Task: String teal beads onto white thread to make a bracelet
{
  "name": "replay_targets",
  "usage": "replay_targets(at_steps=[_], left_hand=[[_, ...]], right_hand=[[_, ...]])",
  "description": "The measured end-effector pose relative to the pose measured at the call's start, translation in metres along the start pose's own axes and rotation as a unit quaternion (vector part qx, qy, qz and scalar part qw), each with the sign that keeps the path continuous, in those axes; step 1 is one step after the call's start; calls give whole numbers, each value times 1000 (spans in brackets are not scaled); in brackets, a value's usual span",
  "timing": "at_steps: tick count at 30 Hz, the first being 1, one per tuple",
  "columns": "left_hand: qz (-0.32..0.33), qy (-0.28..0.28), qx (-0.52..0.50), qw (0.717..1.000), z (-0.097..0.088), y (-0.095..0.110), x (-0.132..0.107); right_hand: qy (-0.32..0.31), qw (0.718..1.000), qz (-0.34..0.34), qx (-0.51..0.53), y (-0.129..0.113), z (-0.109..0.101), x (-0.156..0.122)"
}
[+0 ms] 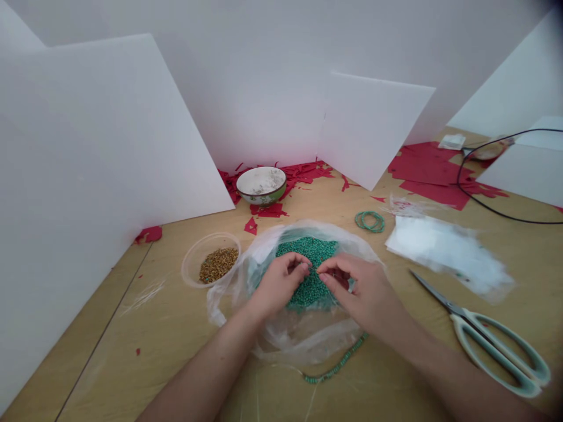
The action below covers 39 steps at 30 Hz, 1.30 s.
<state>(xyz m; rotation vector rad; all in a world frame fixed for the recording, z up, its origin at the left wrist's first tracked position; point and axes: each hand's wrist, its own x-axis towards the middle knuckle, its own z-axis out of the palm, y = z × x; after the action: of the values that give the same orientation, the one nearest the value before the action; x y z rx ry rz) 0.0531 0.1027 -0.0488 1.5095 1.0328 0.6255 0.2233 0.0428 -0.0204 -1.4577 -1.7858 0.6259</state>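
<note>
A heap of small turquoise beads lies inside a clear plastic bag at the middle of the wooden table. My left hand and my right hand hover over the heap, fingertips close together and nearly meeting. Anything pinched between those fingers is too small to make out. Below the bag's near edge rests a short strand of turquoise beads. Thin threads trail from it across the wood.
Left of the bag is a round plastic tub of brown beads. Green-handled scissors and a white plastic sheet lie right. Farther back are a coil of beads, a bowl, red paper scraps and white boards.
</note>
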Motion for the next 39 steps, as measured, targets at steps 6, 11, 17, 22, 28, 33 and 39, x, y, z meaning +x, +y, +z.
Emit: replay_targets(at_steps=[6, 11, 17, 22, 28, 33, 39], left_hand=[[-66, -13, -240, 969, -4, 13, -9], [-143, -18, -482, 864, -6, 30, -24], [-150, 2, -504, 851, -11, 35, -40], [-137, 0, -491, 860, -10, 34, -42], [-132, -3, -489, 862, -7, 37, -45], [-129, -3, -508, 852, -6, 38, -46], [-124, 10, -493, 861, -7, 40, -46]], right_hand=[[31, 993, -65, -93, 5, 5, -2], [62, 973, -140, -174, 5, 5, -6], [79, 958, -172, -217, 0, 3, -9], [92, 951, -178, -234, 0, 2, -10], [80, 949, -171, -251, 1, 1, -10], [88, 949, -177, -246, -1, -1, -10], [98, 946, -185, -246, -1, 0, -10]])
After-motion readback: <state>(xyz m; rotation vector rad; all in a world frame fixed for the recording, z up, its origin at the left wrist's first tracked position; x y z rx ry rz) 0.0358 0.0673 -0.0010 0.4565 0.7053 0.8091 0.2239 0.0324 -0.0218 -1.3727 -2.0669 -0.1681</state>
